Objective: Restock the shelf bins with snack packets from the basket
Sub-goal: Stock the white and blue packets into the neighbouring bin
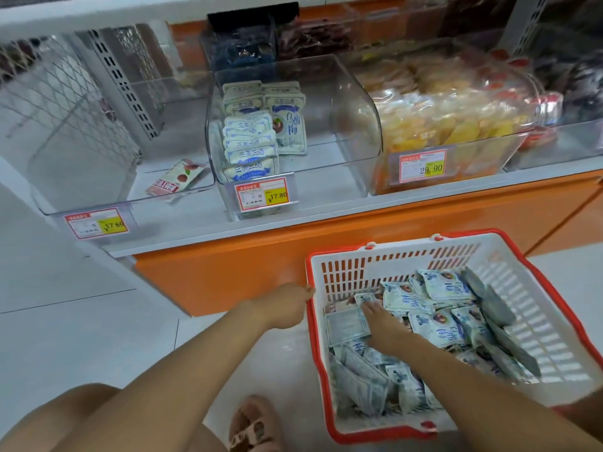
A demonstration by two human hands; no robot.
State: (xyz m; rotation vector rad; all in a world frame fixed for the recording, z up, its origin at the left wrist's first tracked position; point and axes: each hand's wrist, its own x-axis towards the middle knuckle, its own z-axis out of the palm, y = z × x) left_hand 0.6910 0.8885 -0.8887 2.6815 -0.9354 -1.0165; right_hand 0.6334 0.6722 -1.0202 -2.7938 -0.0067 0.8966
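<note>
Viewpoint: one head-worn wide-angle camera, above a crouching person's knees.
Facing: forward and down, toward the lowest shelf (326, 203) and the floor.
Nearness: basket (528, 308) and forearms close below; clear bins (293, 125) a little farther ahead.
Distortion: straight shelf edges bow toward the frame's borders.
Shared view: none, single camera.

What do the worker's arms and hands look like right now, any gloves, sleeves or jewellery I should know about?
Both arms are bare as far up as the view shows, with no sleeves visible. The left hand and right hand wear no gloves, and no watch, bracelet or ring is visible.
</note>
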